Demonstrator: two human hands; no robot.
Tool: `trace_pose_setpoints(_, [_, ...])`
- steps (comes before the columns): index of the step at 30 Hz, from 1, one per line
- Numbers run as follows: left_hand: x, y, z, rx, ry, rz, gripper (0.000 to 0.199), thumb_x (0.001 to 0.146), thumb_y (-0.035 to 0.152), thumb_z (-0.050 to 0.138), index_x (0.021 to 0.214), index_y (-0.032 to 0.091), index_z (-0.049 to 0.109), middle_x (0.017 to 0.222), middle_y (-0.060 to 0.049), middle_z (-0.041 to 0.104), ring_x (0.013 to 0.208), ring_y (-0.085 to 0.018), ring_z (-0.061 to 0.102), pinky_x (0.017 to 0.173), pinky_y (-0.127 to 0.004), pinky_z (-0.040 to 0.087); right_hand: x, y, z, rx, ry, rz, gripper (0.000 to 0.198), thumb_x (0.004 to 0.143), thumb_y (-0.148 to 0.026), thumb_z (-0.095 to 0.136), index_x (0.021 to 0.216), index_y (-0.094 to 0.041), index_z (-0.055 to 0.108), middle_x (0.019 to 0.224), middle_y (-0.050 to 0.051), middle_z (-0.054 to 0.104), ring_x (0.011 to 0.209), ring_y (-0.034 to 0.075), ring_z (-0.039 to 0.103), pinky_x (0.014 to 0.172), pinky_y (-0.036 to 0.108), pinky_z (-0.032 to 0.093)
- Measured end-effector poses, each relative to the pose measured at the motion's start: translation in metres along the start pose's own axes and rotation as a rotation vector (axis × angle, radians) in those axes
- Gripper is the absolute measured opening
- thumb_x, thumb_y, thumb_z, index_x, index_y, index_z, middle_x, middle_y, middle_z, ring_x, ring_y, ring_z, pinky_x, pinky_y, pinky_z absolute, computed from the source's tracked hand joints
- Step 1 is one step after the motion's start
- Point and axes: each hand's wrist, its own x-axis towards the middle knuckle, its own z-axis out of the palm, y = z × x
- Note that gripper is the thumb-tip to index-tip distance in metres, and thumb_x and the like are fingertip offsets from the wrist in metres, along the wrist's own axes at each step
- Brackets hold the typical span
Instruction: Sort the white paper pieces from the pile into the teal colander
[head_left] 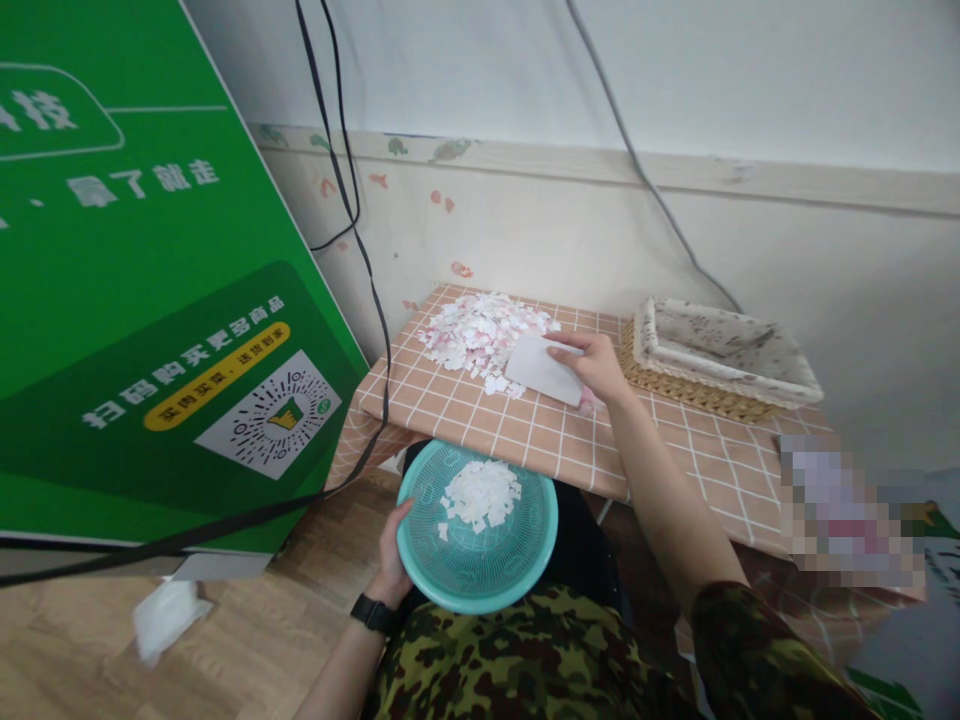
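My left hand [396, 548] grips the left rim of a round teal plastic basket [536, 540], held in front of my body just below the table edge. Small torn scraps of white paper [481, 494] lie in its middle. Over the tabletop, my right hand [592, 362] pinches a flat white sheet of paper [541, 368] by its right edge. The sheet's left side meets a heap of white and pinkish paper scraps [480, 335] on the checked tablecloth [570, 440]. A few pink bits show under the sheet near my fingers.
A wicker basket [705, 395] with a cloth lining stands at the table's back right, against the wall. A large green panel [135, 250] rises on the left, with dark cables [360, 240] hanging beside it. A white plastic bag [169, 620] lies on the wooden floor.
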Motion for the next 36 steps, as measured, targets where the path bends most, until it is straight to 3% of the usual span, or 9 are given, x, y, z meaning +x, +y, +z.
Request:
trace_pose_setpoints(11, [0.0, 0.0, -0.002, -0.015, -0.042, 0.001, 0.018, 0.069, 0.028, 0.065, 0.079, 0.014, 0.069, 0.072, -0.006, 0.072, 0.063, -0.021, 0.065, 0.066, -0.032, 0.052, 0.001, 0.001, -0.001, -0.036, -0.03, -0.019, 0.026, 0.075, -0.029, 0.061, 0.098, -0.023, 0.071, 0.097, 0.004, 0.07, 0.092, 0.023, 0.064, 0.085, 0.038, 0.047])
trace_pose_setpoints(18, [0.004, -0.001, -0.005, -0.003, -0.03, -0.011, 0.021, 0.067, 0.031, 0.065, 0.079, 0.014, 0.07, 0.072, -0.005, 0.072, 0.066, -0.023, 0.066, 0.068, -0.034, 0.052, 0.001, 0.004, -0.004, -0.071, 0.033, -0.009, 0.027, 0.075, -0.03, 0.06, 0.099, -0.022, 0.07, 0.1, 0.004, 0.07, 0.094, 0.023, 0.064, 0.085, 0.037, 0.047])
trace_pose_setpoints(28, [0.002, -0.001, -0.003, -0.002, -0.024, -0.003, 0.02, 0.067, 0.03, 0.065, 0.077, 0.014, 0.07, 0.071, -0.005, 0.072, 0.063, -0.022, 0.065, 0.064, -0.034, 0.053, -0.003, -0.009, 0.007, -0.061, -0.019, -0.034, 0.026, 0.076, -0.03, 0.06, 0.099, -0.025, 0.07, 0.098, 0.003, 0.07, 0.094, 0.022, 0.064, 0.086, 0.038, 0.047])
trace_pose_setpoints(36, [0.004, -0.002, -0.007, -0.004, -0.04, -0.015, 0.022, 0.066, 0.031, 0.066, 0.08, 0.014, 0.07, 0.073, -0.005, 0.072, 0.066, -0.023, 0.066, 0.066, -0.035, 0.053, 0.0, 0.003, -0.008, -0.134, -0.006, -0.03, 0.025, 0.074, -0.03, 0.061, 0.097, -0.024, 0.071, 0.097, 0.003, 0.07, 0.094, 0.024, 0.064, 0.085, 0.039, 0.047])
